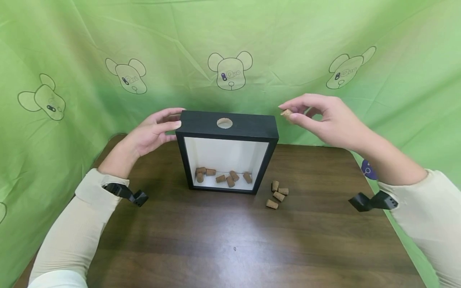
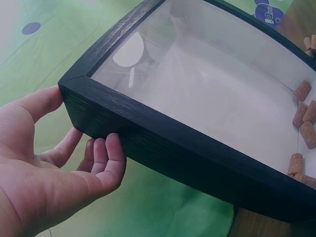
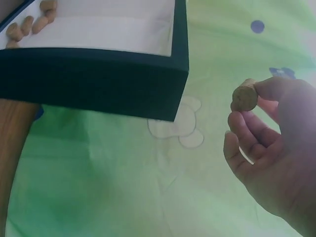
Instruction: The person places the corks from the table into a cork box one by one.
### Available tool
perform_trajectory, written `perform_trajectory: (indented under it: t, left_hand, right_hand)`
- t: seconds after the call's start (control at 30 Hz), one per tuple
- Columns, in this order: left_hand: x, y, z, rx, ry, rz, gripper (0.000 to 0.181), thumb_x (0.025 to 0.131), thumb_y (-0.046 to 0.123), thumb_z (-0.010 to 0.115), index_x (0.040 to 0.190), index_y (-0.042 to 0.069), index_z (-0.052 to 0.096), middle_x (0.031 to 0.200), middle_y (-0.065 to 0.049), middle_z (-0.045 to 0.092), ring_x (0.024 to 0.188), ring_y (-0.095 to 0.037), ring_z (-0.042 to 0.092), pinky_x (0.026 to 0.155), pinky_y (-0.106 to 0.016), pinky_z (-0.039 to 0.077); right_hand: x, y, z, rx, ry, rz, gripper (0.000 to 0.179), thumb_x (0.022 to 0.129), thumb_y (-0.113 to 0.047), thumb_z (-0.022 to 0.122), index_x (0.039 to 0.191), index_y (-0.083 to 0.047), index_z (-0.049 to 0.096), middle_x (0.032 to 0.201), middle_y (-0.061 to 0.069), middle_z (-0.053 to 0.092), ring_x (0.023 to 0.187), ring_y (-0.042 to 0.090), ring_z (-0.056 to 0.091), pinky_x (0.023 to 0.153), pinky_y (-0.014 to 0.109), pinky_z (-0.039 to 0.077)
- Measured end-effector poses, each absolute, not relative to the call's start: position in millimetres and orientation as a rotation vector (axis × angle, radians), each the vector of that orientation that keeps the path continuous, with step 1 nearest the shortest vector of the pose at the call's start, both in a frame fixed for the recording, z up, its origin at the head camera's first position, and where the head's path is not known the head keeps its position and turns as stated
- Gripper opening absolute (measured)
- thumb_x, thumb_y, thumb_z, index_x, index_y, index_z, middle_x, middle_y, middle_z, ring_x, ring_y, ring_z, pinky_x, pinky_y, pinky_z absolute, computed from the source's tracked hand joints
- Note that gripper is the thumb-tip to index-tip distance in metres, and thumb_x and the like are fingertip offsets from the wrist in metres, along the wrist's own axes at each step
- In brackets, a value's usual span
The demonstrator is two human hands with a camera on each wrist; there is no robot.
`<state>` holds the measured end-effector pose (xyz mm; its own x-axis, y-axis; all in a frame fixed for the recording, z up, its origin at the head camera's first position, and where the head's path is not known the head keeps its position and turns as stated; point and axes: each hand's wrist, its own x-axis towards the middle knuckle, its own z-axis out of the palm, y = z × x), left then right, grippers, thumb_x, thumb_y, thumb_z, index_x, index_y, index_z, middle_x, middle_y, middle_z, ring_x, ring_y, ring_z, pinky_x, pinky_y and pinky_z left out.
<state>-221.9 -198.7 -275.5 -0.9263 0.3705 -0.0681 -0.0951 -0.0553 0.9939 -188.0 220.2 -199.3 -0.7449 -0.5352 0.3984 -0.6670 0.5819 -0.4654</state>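
Observation:
A black shadow box frame point(image 1: 227, 125) with a clear front and a round hole in its top stands upright on the table. Several corks point(image 1: 230, 181) lie on its white floor behind the pane. My left hand point(image 1: 153, 130) grips the box's upper left corner; in the left wrist view its thumb touches the corner and its bent fingers point(image 2: 114, 155) rest along the side. Off the box's upper right corner, my right hand point(image 1: 325, 118) pinches one cork point(image 3: 245, 95) between thumb and fingertips, apart from the box.
Several loose corks point(image 1: 278, 196) lie on the brown wooden table point(image 1: 216, 240), just right of the box's base. A green cloth point(image 1: 173, 44) with printed bear heads hangs behind and at both sides. Each sleeve carries a black wrist camera point(image 1: 126, 193).

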Motion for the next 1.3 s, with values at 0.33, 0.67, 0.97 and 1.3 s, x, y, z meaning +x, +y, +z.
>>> perform_trajectory:
  t: [0.33, 0.67, 0.97, 1.3]
  left_hand:
    - [-222, -198, -277, 0.297, 1.913, 2.042, 0.057, 0.105, 0.005, 0.051, 0.158, 0.003, 0.031, 0.143, -0.008, 0.039, 0.117, -0.018, 0.054, 0.094, -0.029, 0.050]
    - [-222, -201, -278, 0.316, 1.881, 2.076, 0.057, 0.104, 0.006, 0.054, 0.156, 0.004, 0.033, 0.138, -0.008, 0.043, 0.112, -0.018, 0.057, 0.092, -0.028, 0.052]
    - [-221, -203, -280, 0.301, 1.892, 2.068, 0.056, 0.104, 0.005, 0.053, 0.157, 0.003, 0.032, 0.140, -0.011, 0.040, 0.110, -0.017, 0.058, 0.091, -0.028, 0.053]
    - [-220, -199, -275, 0.308, 1.908, 2.053, 0.055, 0.104, 0.004, 0.050, 0.157, 0.002, 0.031, 0.139, -0.007, 0.041, 0.115, -0.018, 0.054, 0.093, -0.028, 0.050]
  right_hand:
    - [-200, 188, -208, 0.970, -2.528, 1.082, 0.025, 0.096, -0.009, 0.070, 0.121, -0.011, 0.074, 0.101, -0.004, 0.073, 0.094, 0.007, 0.063, 0.077, 0.020, 0.049]
    - [-215, 152, -222, 0.879, -2.539, 1.266, 0.023, 0.094, -0.011, 0.074, 0.117, -0.006, 0.073, 0.098, 0.002, 0.075, 0.092, 0.010, 0.066, 0.074, 0.022, 0.051]
    - [-222, 125, -226, 0.876, -2.552, 1.263, 0.022, 0.090, -0.010, 0.078, 0.112, -0.006, 0.072, 0.095, 0.004, 0.074, 0.088, 0.012, 0.064, 0.070, 0.022, 0.049]
    - [-225, 107, -228, 0.934, -2.608, 1.257, 0.022, 0.090, -0.010, 0.078, 0.111, -0.006, 0.071, 0.098, 0.004, 0.073, 0.090, 0.013, 0.065, 0.076, 0.031, 0.051]
